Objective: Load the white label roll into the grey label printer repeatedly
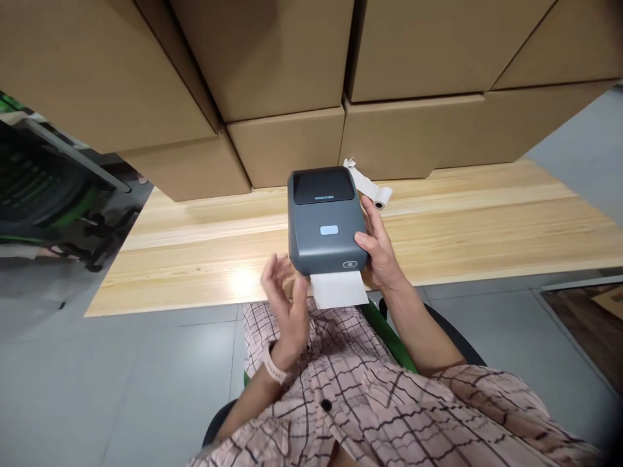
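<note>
A dark grey label printer (325,220) sits near the front edge of a light wooden table (487,220). A white label (339,289) sticks out of its front slot, over the table edge. My right hand (378,250) grips the printer's right side, thumb on its front corner. My left hand (286,305) hovers just left of the label, fingers loosely curled and apart, holding nothing. A white paper roll (377,191) lies behind the printer on the right.
Large cardboard boxes (292,78) are stacked along the back of the table, close behind the printer. A green and black chair (43,194) stands at the far left on the grey floor. I sit on a chair in a checked garment.
</note>
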Available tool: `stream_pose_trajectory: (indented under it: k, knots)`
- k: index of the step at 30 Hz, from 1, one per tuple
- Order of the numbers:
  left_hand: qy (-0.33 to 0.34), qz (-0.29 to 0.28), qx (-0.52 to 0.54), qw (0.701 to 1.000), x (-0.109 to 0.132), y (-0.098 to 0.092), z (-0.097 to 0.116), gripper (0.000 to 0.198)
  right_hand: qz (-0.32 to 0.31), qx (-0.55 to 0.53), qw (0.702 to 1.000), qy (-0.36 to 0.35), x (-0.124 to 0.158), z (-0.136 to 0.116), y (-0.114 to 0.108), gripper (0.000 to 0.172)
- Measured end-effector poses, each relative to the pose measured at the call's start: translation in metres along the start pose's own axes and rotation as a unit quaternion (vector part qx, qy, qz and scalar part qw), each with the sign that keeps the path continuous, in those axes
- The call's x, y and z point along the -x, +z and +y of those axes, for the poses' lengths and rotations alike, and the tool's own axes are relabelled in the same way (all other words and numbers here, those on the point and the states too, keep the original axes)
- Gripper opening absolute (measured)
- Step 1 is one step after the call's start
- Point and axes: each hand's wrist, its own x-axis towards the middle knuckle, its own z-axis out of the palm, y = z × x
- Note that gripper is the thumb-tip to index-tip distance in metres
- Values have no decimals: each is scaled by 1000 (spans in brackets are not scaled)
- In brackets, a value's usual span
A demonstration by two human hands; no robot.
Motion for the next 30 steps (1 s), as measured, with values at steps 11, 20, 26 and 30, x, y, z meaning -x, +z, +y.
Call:
stream_pose_trajectory:
  k: [11,20,26,30]
  knots:
    - [-353,-202,99,908,8,9,30,54,-11,43,999,-8,-2,11,-7,96]
    - [-172,-203,-20,964,20,-8,4,57,-109,504,811,-275,2,-34,-9,33]
    - [109,7,2,994,-25,-23,8,41,-173,610,695,-340,-4,-59,-2,39]
    - [166,49,-7,985,-76,-14,13,35,-245,613,669,-343,-16,-70,2,48]
